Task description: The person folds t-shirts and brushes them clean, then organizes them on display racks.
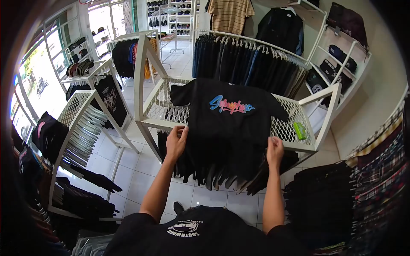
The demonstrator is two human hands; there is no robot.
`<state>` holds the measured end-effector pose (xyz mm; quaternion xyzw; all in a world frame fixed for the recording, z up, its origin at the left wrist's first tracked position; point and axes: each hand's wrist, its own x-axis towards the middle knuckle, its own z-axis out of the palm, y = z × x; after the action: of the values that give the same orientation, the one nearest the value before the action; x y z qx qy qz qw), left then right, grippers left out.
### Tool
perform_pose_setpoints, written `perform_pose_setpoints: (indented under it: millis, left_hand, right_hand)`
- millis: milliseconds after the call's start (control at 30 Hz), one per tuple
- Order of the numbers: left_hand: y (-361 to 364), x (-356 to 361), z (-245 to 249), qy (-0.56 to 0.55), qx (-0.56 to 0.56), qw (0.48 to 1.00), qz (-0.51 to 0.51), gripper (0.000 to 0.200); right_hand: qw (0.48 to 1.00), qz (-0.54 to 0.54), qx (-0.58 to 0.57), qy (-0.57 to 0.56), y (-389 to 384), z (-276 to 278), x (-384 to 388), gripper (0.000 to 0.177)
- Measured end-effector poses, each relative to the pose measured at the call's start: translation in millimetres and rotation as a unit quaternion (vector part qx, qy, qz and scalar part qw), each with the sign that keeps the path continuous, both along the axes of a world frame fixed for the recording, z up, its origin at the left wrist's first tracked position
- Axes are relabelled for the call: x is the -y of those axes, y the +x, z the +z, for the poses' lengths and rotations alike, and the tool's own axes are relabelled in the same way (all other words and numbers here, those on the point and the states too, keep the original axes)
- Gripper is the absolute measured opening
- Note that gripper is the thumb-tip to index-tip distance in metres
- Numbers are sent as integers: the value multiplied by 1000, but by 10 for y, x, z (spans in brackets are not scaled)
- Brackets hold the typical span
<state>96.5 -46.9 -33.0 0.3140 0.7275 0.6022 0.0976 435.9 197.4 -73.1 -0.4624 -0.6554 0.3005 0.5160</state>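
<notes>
Pinching opposite edges of the black shirt point(230, 123), left hand point(176, 143) and right hand point(274, 151) have fingers nearly closed; beyond them, it lies spread, unfolded.

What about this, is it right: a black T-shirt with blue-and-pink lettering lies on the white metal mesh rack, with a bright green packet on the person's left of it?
No: the head view shows the green packet on the person's right of the black T-shirt, which does lie on the white mesh rack.
</notes>
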Motion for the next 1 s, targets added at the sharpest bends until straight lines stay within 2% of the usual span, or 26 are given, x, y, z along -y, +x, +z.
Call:
perform_pose_setpoints:
  millis: [33, 67, 100, 167, 267, 333, 400, 467, 667, 733, 767, 867, 933, 1000]
  left_hand:
    - [40, -68, 74, -46, -39, 998, 25, 37]
    - [88, -117, 118, -93, -78, 991, 51, 39]
    - [122, -174, 91, -83, -118, 985, 95, 36]
    - [136, -227, 43, -85, -132, 981, 111, 34]
    - [182, -216, 25, -99, -144, 978, 117, 28]
    - [138, -221, -41, -16, -122, 984, 127, 24]
    - [200, -88, -59, -21, -130, 978, 165, 22]
    - [126, 3, -347, 14, -116, 979, 168, 21]
    - [215, 264, -332, -3, -65, 990, 123, 21]
    - [278, 229, -105, -2, -83, 986, 148, 21]
    - [260, 187, -24, -11, -107, 982, 154, 22]
    - [177, -58, 198, -28, -134, 983, 123, 23]
    - [59, -353, 314, -36, -151, 983, 101, 23]
    - [-46, -712, 456, -16, -218, 975, 29, 22]
  right_hand:
    - [996, -37, 86, -10, -73, 158, 65, 47]
    - [985, -88, 147, 6, -153, 241, 115, 41]
    - [981, -105, 162, 6, -189, 262, 145, 38]
    - [977, -119, 179, 5, -235, 336, 168, 34]
    - [975, -128, 180, -10, -219, 335, 235, 25]
    - [985, -132, 112, 16, -176, 280, 215, 19]
    - [986, -133, 90, 45, -12, 129, 249, 24]
    - [994, -98, 33, 16, 160, -27, 281, 28]
    - [996, -54, 30, -71, 321, -51, 400, 20]
    - [996, -82, 28, -1, 194, 158, 470, 15]
    - [996, -85, 24, -3, 126, 275, 479, 15]
    - [996, -64, 30, 55, -140, 588, 368, 11]
    - [989, -1, 63, 132, -357, 739, 163, 10]
    - [981, 45, 62, 176, -621, 856, -114, 10]
